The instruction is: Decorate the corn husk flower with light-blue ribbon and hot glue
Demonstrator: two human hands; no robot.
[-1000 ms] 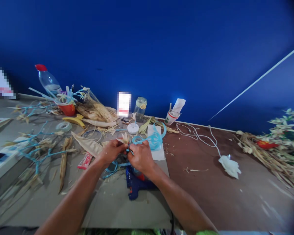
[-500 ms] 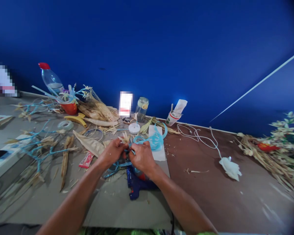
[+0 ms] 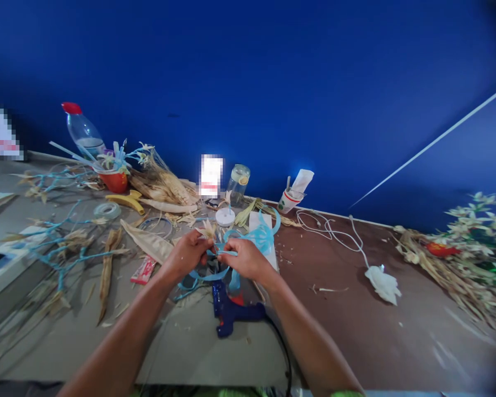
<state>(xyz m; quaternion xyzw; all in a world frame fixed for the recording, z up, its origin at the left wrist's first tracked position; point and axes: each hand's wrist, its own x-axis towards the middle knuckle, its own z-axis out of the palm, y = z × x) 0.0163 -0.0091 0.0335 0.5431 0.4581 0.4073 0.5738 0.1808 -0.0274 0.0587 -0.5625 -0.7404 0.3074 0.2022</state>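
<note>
Where the centre of the dial is taken at the work in hand, a matt grey worktop (image 3: 202, 358) spreads towards 6 o'clock. At 9 o'clock lies a branched stem wrapped in pale blue strip (image 3: 62, 262), tipped with papery, straw-coloured blooms. At 6 o'clock rests a dark blue, pistol-shaped glue gun of glossy hard plastic (image 3: 235, 314). Between 2 and 3 o'clock, translucent light blue ribbon (image 3: 263, 236) is heaped in limp, curling loops. Of the two hands, the left hand (image 3: 188, 253) and the right hand (image 3: 248, 258) nearly meet at the centre, each narrowed to a thumb-and-finger pinch. The left appears to hold, low down, a straw-coloured, star-shaped flower of dried husk (image 3: 207, 229), raised above the worktop; its base is partly hidden. It should prove very light and brittle, best gripped at the base, its thin pointed petals left untouched. The right pinches a narrow, flat, light blue strip (image 3: 228, 252), probably soft, pliant and somewhat slippery, best held near its end.
</note>
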